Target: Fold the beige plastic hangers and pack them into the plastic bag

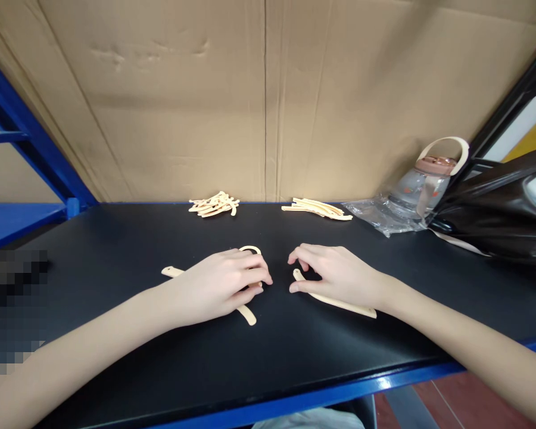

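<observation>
I read both hands as steadying pieces flat against the black tabletop (116, 333): left hand (223, 286) closed over curved beige strips (249, 316), right hand (339, 277) pinching the long beige strip (339, 304) at mid-table.

On the black table (116, 333), the left hand (223, 286) lies flat over cream strips (248, 314). The right hand (339, 275) fingers the left end of a long strip (352, 307). Two strip piles, left pile (214, 205) and right pile (317, 208), lie at the far edge. A water bottle (422, 185) stands far right.
</observation>
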